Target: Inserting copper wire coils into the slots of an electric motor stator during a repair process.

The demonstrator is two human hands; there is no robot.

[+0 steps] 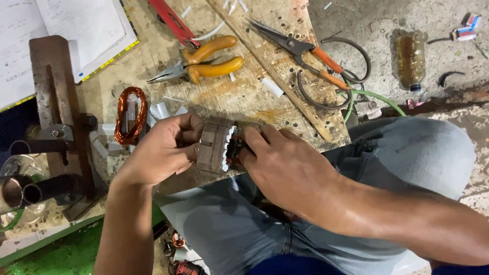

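Hands: left [163, 150], right [285, 163] grip stator core [214, 145] between them.

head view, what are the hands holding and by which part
Both hold a small motor stator: left hand grips its laminated metal body, right hand pinches the winding end.

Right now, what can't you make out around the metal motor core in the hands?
Head view only:
- Motor core: its right end is hidden by the right hand.
- Left hand: covers the core's near side.
- Open book: cut off by the top-left edge.
- Plastic bottle: contents unclear.
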